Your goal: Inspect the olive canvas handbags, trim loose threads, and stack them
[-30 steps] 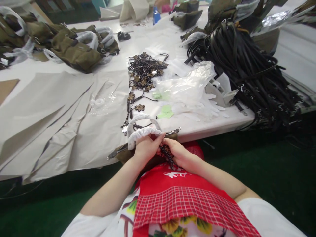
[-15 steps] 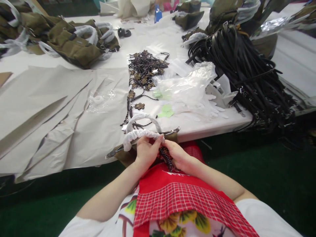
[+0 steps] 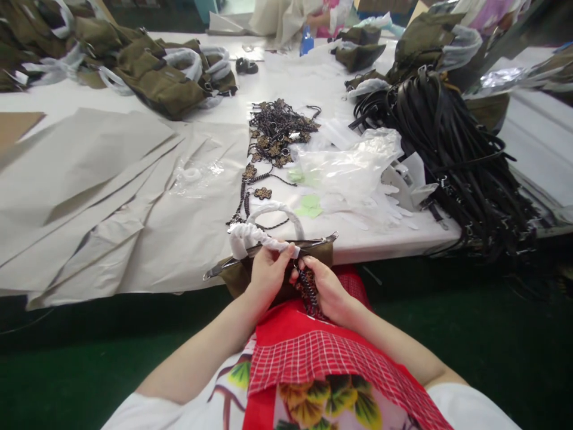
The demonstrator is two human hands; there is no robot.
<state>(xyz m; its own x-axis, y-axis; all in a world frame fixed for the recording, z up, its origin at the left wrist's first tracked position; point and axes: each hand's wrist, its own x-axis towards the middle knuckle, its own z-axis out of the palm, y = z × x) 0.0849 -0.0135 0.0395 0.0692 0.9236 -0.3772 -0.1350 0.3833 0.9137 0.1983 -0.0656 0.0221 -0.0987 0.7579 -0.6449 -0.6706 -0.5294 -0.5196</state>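
An olive-green bag (image 3: 235, 279) leans at the table's front edge, its zip top facing up. Its near handle (image 3: 250, 235) is wrapped in white paper, and the far wrapped handle (image 3: 293, 218) stands up behind it. My left hand (image 3: 268, 272) is closed on the right end of the near handle, thumb and fingers pinching it. Close by on the right, my right hand (image 3: 326, 286) has its fingers curled round a dark braided charm (image 3: 308, 289), which hangs down over the bag's front. Where the charm meets the handle is partly hidden by my fingers.
Braided charms with flower pieces (image 3: 282, 128) lie in a heap beyond the bag. A clear plastic bag (image 3: 349, 161) and green paper bits (image 3: 308, 206) are to their right. Black straps (image 3: 452, 137) hang over the right edge. More olive bags (image 3: 165, 77) lie back left.
My right hand has drawn slightly away from the left, its fingers now curled nearer the charm's top. My left hand stays on the handle. The whole view has shifted a little.
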